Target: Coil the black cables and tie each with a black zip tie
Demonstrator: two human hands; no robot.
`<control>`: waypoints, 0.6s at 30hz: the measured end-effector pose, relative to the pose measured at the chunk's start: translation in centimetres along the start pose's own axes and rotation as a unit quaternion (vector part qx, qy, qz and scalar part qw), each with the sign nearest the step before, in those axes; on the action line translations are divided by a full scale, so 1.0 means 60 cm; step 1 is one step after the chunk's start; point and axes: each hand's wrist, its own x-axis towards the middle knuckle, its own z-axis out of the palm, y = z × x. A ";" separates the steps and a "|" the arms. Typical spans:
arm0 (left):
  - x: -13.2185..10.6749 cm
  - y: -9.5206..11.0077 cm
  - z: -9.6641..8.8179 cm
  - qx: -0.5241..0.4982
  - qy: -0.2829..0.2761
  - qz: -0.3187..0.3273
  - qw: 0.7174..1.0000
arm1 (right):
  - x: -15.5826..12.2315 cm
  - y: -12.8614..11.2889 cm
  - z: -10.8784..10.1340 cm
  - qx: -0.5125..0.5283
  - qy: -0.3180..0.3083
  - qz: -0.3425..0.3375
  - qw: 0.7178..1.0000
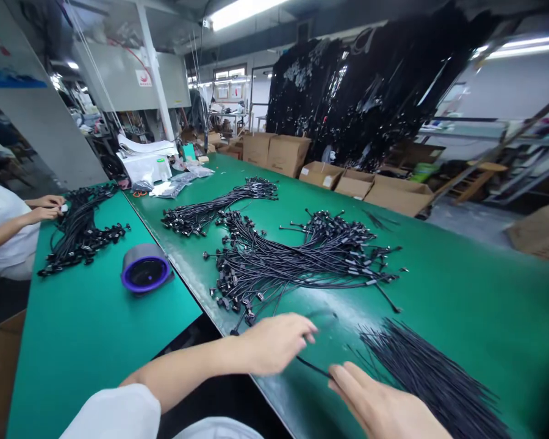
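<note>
Right hand (379, 402) closed on a thin black cable (313, 367) (left hand (274, 342) loosely curled, nothing visible in it)

From where I'm standing, nothing in this room can actually be read. The white sign (143, 77) on the grey wall panel (171, 85) carries a red emblem with lettering too small to make out, and the poster (4, 55) at the far left shows only blurred red and blue patches. The brown cardboard cartons (288, 154) show no legible print, and the pale bands (370, 281) on the black cable bundles (274, 262) lying on the green tabletop (462, 305) are too small to tell whether they bear any marking.
</note>
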 end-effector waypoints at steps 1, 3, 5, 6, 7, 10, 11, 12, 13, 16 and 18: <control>0.000 0.002 0.016 -0.023 -0.049 -0.006 0.999 | 0.005 -0.011 -0.004 -0.010 -0.011 -0.020 1.000; -0.005 0.000 0.030 -0.155 -0.127 -0.050 0.979 | 0.015 -0.002 -0.022 -0.015 -0.005 -0.005 1.000; -0.016 -0.006 0.018 -0.302 -0.152 -0.109 0.935 | 0.017 0.037 -0.039 0.007 -0.005 0.038 0.999; -0.023 -0.008 0.005 -0.361 -0.147 -0.130 0.912 | 0.014 0.061 -0.044 0.024 -0.006 0.065 0.998; -0.030 -0.009 -0.012 -0.411 -0.134 -0.148 0.890 | 0.007 0.083 -0.045 0.043 -0.004 0.095 0.995; -0.047 -0.004 -0.069 -0.554 -0.019 -0.162 0.816 | -0.023 0.124 -0.027 0.097 0.014 0.175 0.980; -0.050 -0.001 -0.085 -0.598 0.056 -0.141 0.787 | -0.034 0.127 -0.017 0.110 0.018 0.191 0.975; -0.052 0.002 -0.099 -0.625 0.109 -0.128 0.763 | -0.043 0.125 -0.007 0.116 0.016 0.201 0.973; -0.053 0.006 -0.109 -0.642 0.148 -0.118 0.743 | -0.050 0.121 0.001 0.115 0.011 0.204 0.972; -0.053 0.015 -0.120 -0.647 0.192 -0.098 0.731 | -0.061 0.102 0.016 0.060 0.016 0.189 0.980; -0.047 0.014 -0.110 -0.613 0.188 -0.097 0.761 | -0.063 0.085 0.018 -0.018 0.035 0.169 0.985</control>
